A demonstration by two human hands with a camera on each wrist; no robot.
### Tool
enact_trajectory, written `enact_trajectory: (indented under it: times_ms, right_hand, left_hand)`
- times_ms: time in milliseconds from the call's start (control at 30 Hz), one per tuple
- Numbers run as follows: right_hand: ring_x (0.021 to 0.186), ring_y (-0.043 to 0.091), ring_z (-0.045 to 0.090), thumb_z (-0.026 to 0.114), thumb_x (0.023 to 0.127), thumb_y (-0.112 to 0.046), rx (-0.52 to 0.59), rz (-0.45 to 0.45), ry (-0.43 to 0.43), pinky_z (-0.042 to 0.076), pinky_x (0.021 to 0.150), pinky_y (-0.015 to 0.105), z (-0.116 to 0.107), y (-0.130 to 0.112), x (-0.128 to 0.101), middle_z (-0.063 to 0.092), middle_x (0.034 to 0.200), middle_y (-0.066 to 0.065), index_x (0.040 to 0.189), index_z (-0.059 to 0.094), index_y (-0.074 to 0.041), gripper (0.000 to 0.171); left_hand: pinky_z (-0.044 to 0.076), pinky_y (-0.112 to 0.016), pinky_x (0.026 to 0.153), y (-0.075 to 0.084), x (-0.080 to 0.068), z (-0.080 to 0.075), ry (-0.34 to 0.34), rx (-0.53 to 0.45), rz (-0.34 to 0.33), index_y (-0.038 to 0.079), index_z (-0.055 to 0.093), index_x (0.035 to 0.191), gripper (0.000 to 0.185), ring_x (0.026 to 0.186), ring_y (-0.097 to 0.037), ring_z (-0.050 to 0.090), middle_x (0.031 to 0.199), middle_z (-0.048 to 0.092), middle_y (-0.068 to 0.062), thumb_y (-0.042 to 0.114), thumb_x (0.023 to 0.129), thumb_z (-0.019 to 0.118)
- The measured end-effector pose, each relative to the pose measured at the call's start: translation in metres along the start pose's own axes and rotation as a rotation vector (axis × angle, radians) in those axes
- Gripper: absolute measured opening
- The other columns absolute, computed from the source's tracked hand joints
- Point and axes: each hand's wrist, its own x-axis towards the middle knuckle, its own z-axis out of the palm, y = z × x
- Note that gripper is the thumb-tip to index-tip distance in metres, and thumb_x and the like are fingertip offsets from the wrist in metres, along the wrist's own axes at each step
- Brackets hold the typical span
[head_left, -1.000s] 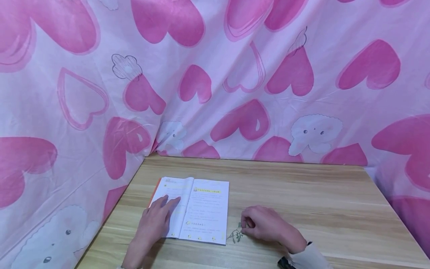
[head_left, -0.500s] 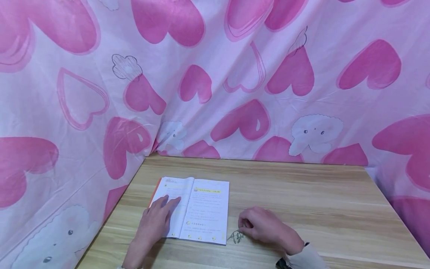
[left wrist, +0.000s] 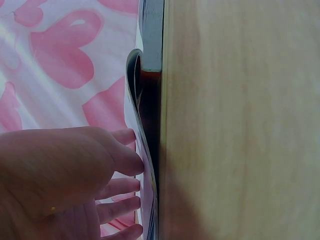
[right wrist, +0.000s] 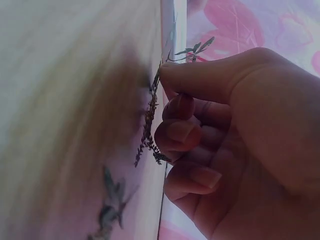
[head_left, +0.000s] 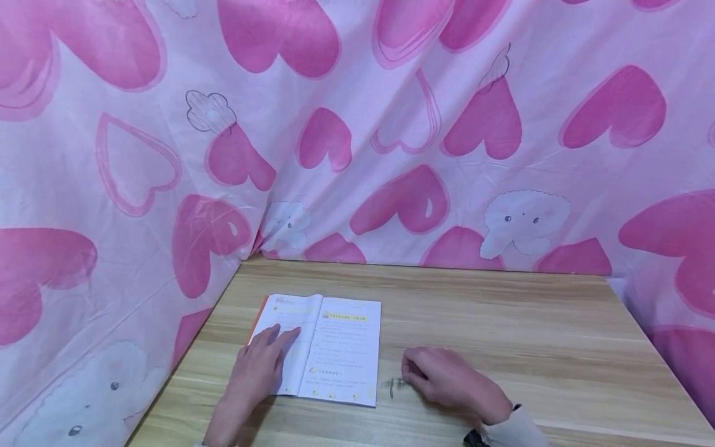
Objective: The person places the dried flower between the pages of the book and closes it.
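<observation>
An open book (head_left: 346, 347) with printed pages and an orange cover edge lies on the wooden table. Across its left page, my left hand (head_left: 258, 363) rests with fingers spread; the left wrist view shows those fingertips (left wrist: 131, 162) against the curved page (left wrist: 141, 135). Right of the book, my right hand (head_left: 441, 375) is low over the table. Thumb and forefinger pinch a thin dried sprig (right wrist: 150, 117) with small leaves, while the other fingers curl in. Another leafy sprig (right wrist: 112, 205) appears blurred near the table surface. From the head, only dark leafy bits (head_left: 392, 388) show beside the fingertips.
The wooden table (head_left: 503, 310) stretches behind and to the right of the hands. A pink heart-patterned cloth (head_left: 391, 124) hangs along its back and sides. On the right wrist sits a black band (head_left: 475, 438) by the pale sleeve.
My right hand shifted slightly left, then back right and a little nearer the body. The sprig turned with it and shows narrower from above. The left hand and book stayed still.
</observation>
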Motion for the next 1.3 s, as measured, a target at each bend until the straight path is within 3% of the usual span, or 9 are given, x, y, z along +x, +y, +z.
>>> enact_trajectory:
  times_ms: [333,733,900,1300]
  right_hand:
    - [0.066,-0.003,0.051,0.073,0.105,-0.027,-0.021,0.023,0.12,0.044,0.063,0.022,-0.012,-0.002,0.01,0.054,0.073,-0.021,0.091,0.066,-0.032,0.016]
    - [0.068,-0.001,0.049,0.072,0.105,-0.028,-0.083,0.04,0.241,0.042,0.061,0.021,-0.007,-0.02,0.04,0.053,0.077,-0.019,0.1,0.068,-0.028,0.007]
    - [0.068,0.0,0.049,0.071,0.106,-0.031,-0.054,0.039,0.238,0.042,0.06,0.02,-0.003,-0.029,0.056,0.054,0.076,-0.017,0.1,0.067,-0.029,0.007]
    - [0.07,0.004,0.053,0.07,0.106,-0.032,0.014,0.05,0.183,0.043,0.061,0.021,0.012,-0.04,0.087,0.058,0.081,-0.013,0.108,0.071,-0.024,0.007]
  left_hand:
    - [0.043,-0.077,0.11,-0.001,0.001,0.002,0.003,-0.011,-0.012,0.036,0.06,0.154,0.052,0.151,-0.042,0.049,0.16,0.056,-0.019,0.022,0.105,0.068]
    - [0.045,-0.076,0.107,0.003,0.001,0.001,0.053,-0.044,-0.01,0.032,0.066,0.148,0.046,0.149,-0.039,0.051,0.157,0.058,-0.02,0.048,0.106,0.065]
    - [0.041,-0.078,0.11,0.002,0.003,0.002,0.006,-0.052,-0.035,0.032,0.064,0.151,0.049,0.153,-0.04,0.046,0.16,0.054,-0.02,0.051,0.106,0.064]
    - [0.039,-0.082,0.109,-0.001,0.005,0.006,-0.024,-0.057,-0.067,0.036,0.061,0.153,0.051,0.153,-0.038,0.043,0.163,0.051,-0.017,0.057,0.106,0.061]
